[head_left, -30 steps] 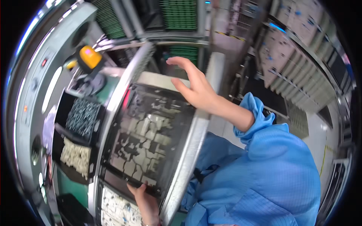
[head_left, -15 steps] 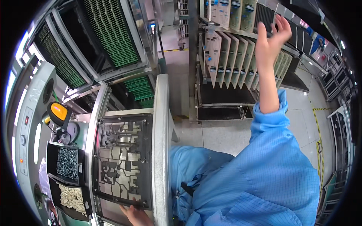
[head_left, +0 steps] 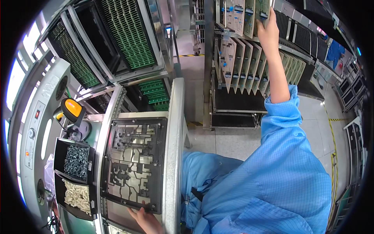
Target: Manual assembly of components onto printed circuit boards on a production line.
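My right hand [head_left: 269, 34] reaches up to the upper level of the rack, thumb on one side and fingers on the other of an upright circuit board [head_left: 261, 12]. Blue and dark parts sit on that board's face. At the near end of a black fixture plate [head_left: 134, 199] lies my left hand [head_left: 147, 221], fingers stretched apart and touching the plate's edge. The plate rests flat between the rails, with irregular cut-outs showing pale surface beneath.
Lower in the rack stands a row of boards [head_left: 243, 66]. Left of the rails are black bins of dark screws [head_left: 76, 161] and off-white small pieces [head_left: 78, 197], plus a yellow-black scanner [head_left: 72, 109]. A metal rail [head_left: 174, 156] runs beside me. Green-slatted racks [head_left: 128, 35] stand behind.
My right hand has gone from raised with spread fingers to holding a circuit board in the upper rack. My left hand stays by the plate's near edge. The whole view has shifted slightly.
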Motion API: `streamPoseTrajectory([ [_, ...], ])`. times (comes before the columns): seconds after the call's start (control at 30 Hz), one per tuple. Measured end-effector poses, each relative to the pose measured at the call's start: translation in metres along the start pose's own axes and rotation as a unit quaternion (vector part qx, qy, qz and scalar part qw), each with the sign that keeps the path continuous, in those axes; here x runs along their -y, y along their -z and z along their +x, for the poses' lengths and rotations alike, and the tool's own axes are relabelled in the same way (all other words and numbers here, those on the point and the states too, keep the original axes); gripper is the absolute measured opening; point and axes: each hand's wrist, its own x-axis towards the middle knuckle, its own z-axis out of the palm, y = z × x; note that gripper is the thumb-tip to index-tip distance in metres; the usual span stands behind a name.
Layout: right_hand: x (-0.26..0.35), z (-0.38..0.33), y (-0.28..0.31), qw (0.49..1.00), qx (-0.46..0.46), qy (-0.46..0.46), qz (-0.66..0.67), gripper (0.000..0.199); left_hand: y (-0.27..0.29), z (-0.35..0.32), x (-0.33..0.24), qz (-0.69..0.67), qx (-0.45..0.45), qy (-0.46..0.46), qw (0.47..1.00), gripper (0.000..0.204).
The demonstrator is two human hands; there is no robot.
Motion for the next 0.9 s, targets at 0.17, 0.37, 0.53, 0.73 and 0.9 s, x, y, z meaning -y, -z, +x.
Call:
streamPoseTrajectory([
  [0.17,0.000,0.005,0.015,0.998,-0.003,-0.058,-0.031,0.050,-0.005,-0.003,0.000,0.011,-0.033,0.003,0.999,0.074],
  [0.37,0.091,-0.005,0.069,0.989,-0.132,-0.062,0.036,0.050,-0.007,-0.013,-0.006,0.035,-0.011,-0.004,0.999,0.066],
  [0.53,0.117,0.001,0.127,0.928,-0.302,0.096,0.194,0.035,-0.016,-0.013,-0.009,0.014,-0.021,0.018,1.000,0.064],
  [0.73,0.135,-0.010,0.133,0.834,-0.364,0.027,0.415,0.022,-0.023,-0.021,-0.015,-0.001,-0.056,0.029,0.998,0.067],
  [0.9,0.143,-0.045,0.087,0.854,-0.185,-0.054,0.483,0.016,-0.010,-0.017,-0.008,-0.054,-0.045,0.026,0.997,0.084],
])
